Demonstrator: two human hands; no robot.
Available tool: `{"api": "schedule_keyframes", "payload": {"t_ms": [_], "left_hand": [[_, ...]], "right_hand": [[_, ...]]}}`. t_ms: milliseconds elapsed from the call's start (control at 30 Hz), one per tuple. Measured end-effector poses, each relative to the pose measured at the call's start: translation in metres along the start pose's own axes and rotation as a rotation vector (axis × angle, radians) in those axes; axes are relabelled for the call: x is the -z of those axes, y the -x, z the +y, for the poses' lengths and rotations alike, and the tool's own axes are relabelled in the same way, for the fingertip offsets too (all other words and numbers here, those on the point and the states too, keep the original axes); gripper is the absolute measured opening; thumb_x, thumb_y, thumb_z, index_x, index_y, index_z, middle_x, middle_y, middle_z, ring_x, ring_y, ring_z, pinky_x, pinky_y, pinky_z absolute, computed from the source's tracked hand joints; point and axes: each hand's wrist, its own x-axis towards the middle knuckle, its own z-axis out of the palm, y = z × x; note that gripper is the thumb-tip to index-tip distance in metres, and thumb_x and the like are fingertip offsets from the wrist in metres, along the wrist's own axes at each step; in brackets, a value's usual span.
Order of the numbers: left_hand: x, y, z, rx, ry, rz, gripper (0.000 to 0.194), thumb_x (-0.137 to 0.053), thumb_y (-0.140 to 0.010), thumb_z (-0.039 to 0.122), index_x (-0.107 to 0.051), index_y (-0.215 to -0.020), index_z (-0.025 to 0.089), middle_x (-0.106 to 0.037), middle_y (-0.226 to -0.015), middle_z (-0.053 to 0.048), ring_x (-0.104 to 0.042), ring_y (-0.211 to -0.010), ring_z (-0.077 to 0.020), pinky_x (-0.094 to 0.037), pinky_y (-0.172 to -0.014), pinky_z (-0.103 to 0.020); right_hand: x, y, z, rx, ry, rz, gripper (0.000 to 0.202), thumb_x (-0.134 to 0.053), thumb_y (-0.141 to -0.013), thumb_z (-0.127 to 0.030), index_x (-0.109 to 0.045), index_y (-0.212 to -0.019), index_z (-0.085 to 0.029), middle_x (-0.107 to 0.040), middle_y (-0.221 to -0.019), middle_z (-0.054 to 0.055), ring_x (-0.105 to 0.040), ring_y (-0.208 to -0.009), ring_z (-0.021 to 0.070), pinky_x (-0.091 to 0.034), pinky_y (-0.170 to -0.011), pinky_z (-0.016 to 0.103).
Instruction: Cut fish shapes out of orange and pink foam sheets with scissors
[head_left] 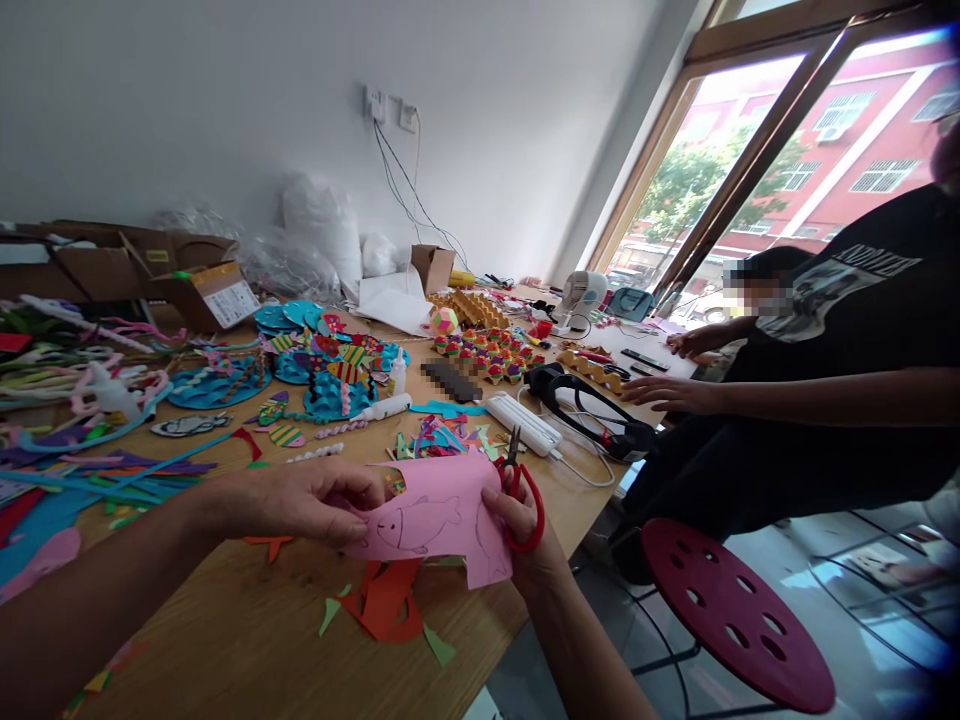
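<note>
The wide wooden tabletop [247, 640] carries many colored paper scraps and craft pieces. Beside it sits another person in a black shirt [847, 330], near a red stool [739, 615]. Above the tabletop edge, the pink paper [439, 520] with a drawn fish is pinched in the grip of the left hand [300, 500]. The right hand [525, 535] closes on red scissors [521, 495], whose blades sit at the paper's top edge.
</note>
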Motion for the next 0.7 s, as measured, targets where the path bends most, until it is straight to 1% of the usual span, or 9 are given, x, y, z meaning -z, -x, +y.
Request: {"api": "schedule_keyframes", "payload": {"t_ms": [100,233,333,400,467,533,600,667,700], "left_hand": [[0.0,0.001,-0.003,0.039,0.092,-0.032,0.026,-0.062,-0.077,0.041,-0.065,-0.096,0.023,-0.059,-0.09,-0.001,-0.055,-0.078,-0.0189,-0.042,-0.061,-0.023],[0.001,0.003,-0.003,0.03,0.154,-0.049,0.038,-0.065,-0.077,0.045,-0.065,-0.111,0.028,-0.066,-0.102,-0.001,-0.06,-0.088,-0.0217,-0.046,-0.064,-0.022],[-0.001,0.005,-0.006,0.044,0.238,-0.104,0.045,-0.067,-0.076,0.048,-0.064,-0.117,0.027,-0.072,-0.092,-0.002,-0.065,-0.079,-0.021,-0.045,-0.055,-0.02],[-0.002,0.006,-0.012,0.013,0.401,-0.121,0.049,-0.066,-0.077,0.052,-0.064,-0.118,0.025,-0.075,-0.082,-0.003,-0.067,-0.069,-0.0206,-0.044,-0.05,-0.02],[-0.003,0.007,-0.019,-0.08,0.628,-0.075,0.051,-0.063,-0.078,0.057,-0.065,-0.118,0.024,-0.076,-0.079,-0.003,-0.069,-0.068,-0.0207,-0.046,-0.05,-0.02],[-0.005,0.006,-0.024,-0.191,0.789,-0.02,0.054,-0.064,-0.077,0.06,-0.067,-0.117,0.024,-0.077,-0.086,-0.003,-0.07,-0.077,-0.0219,-0.05,-0.057,-0.021],[-0.008,0.003,-0.023,-0.254,0.821,0.006,0.056,-0.071,-0.071,0.056,-0.068,-0.116,0.025,-0.075,-0.105,-0.005,-0.068,-0.093,-0.0252,-0.053,-0.069,-0.026],[-0.015,-0.003,-0.018,-0.239,0.754,0.029,0.058,-0.08,-0.065,0.047,-0.067,-0.117,0.026,-0.067,-0.125,-0.006,-0.063,-0.107,-0.0288,-0.053,-0.079,-0.031],[-0.019,-0.007,-0.014,-0.203,0.693,0.055,0.057,-0.082,-0.064,0.04,-0.067,-0.117,0.027,-0.064,-0.13,-0.006,-0.061,-0.111,-0.0291,-0.051,-0.085,-0.034]], "right_hand": [[-0.001,0.001,0.0,-0.02,-0.01,-0.008,0.022,-0.076,-0.058,-0.028,-0.06,-0.072,-0.02,-0.063,-0.062,-0.002,-0.059,-0.051,0.0152,-0.047,-0.048,0.023],[-0.003,0.001,-0.002,0.005,0.027,0.016,0.023,-0.076,-0.058,-0.029,-0.059,-0.071,-0.02,-0.062,-0.06,-0.002,-0.059,-0.05,0.0156,-0.047,-0.046,0.024],[-0.003,0.0,-0.004,0.028,0.02,0.021,0.026,-0.077,-0.058,-0.028,-0.06,-0.076,-0.02,-0.064,-0.062,-0.002,-0.063,-0.055,0.0174,-0.049,-0.048,0.024],[-0.003,-0.002,-0.005,0.047,-0.015,0.011,0.026,-0.078,-0.06,-0.027,-0.061,-0.078,-0.02,-0.066,-0.063,-0.002,-0.065,-0.057,0.0185,-0.05,-0.048,0.024],[-0.003,-0.004,-0.007,0.083,-0.051,0.02,0.025,-0.078,-0.061,-0.026,-0.061,-0.078,-0.02,-0.067,-0.063,-0.002,-0.066,-0.057,0.0186,-0.051,-0.05,0.025],[-0.005,-0.006,-0.008,0.126,-0.088,0.056,0.024,-0.078,-0.062,-0.024,-0.061,-0.078,-0.02,-0.068,-0.064,-0.002,-0.067,-0.058,0.019,-0.052,-0.052,0.026],[-0.007,-0.008,-0.009,0.159,-0.124,0.098,0.023,-0.077,-0.063,-0.024,-0.061,-0.08,-0.021,-0.07,-0.068,-0.002,-0.068,-0.062,0.0198,-0.054,-0.056,0.028],[-0.011,-0.01,-0.009,0.185,-0.145,0.134,0.022,-0.075,-0.064,-0.024,-0.062,-0.082,-0.021,-0.07,-0.071,-0.002,-0.068,-0.066,0.0204,-0.054,-0.059,0.029],[-0.013,-0.01,-0.009,0.197,-0.15,0.145,0.022,-0.074,-0.065,-0.024,-0.062,-0.083,-0.021,-0.07,-0.073,-0.001,-0.068,-0.067,0.0205,-0.054,-0.06,0.03]]}}
